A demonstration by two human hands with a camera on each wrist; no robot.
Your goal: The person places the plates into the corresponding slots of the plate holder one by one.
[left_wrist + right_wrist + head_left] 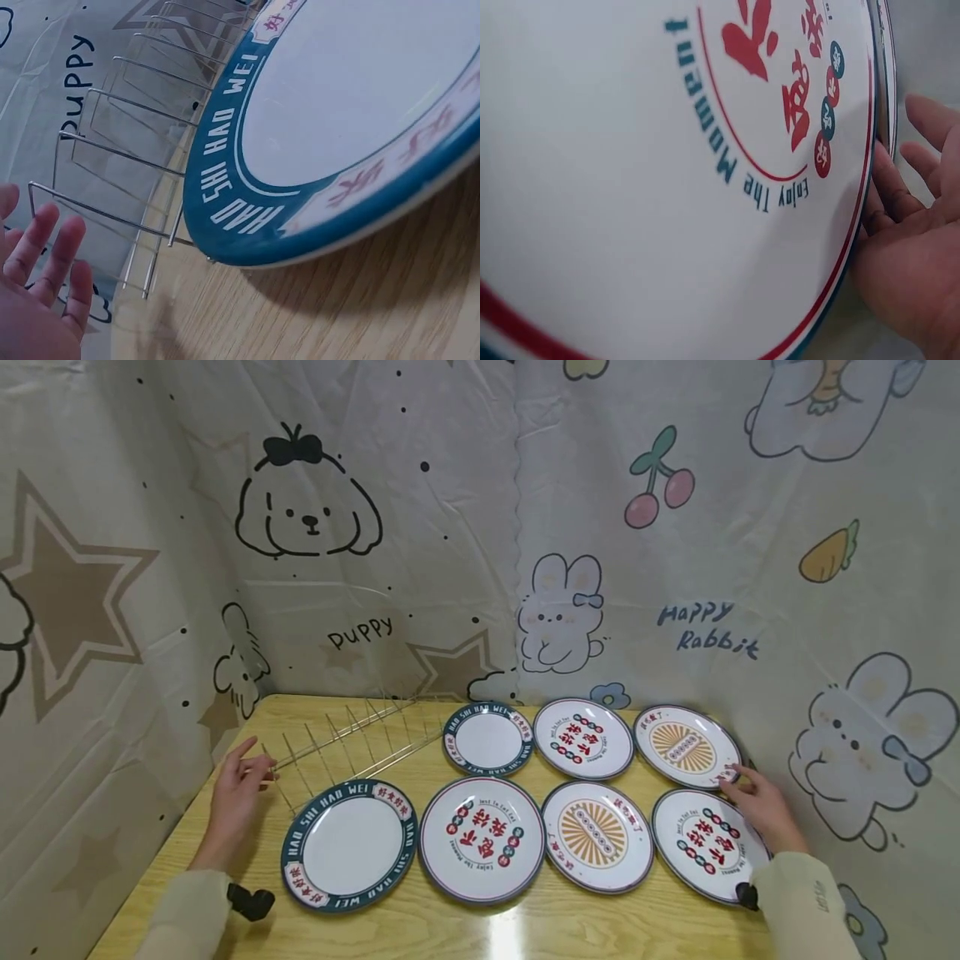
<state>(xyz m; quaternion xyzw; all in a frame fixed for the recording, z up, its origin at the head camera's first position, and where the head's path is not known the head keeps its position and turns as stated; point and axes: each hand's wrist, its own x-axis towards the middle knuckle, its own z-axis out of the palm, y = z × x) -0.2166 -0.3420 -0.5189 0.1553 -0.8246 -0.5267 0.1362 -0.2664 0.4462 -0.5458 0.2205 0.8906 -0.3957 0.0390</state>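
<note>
My left hand (pixel 238 793) hovers at the near left end of a metal wire dish rack (pixel 347 734), fingers loosely spread and holding nothing. In the left wrist view its fingertips lie close to the end wire. Beside it, a large green-rimmed plate (pixel 348 847) overlaps the rack's near side. At the right, my right hand (pixel 768 810) reaches over the front right plate with red lettering (pixel 708 843). Its fingertips are right at the rim of the back right plate with an orange sunburst (pixel 686 747). The right wrist view shows relaxed fingers beside the lettered plate's rim.
Other plates lie face up between: a small green-rimmed plate (pixel 489 739) and a red-lettered plate (pixel 583 739) at the back, another red-lettered plate (pixel 482 839) and a sunburst plate (pixel 597 837) in front. A printed cloth (pixel 450 527) walls the wooden table (pixel 420 931).
</note>
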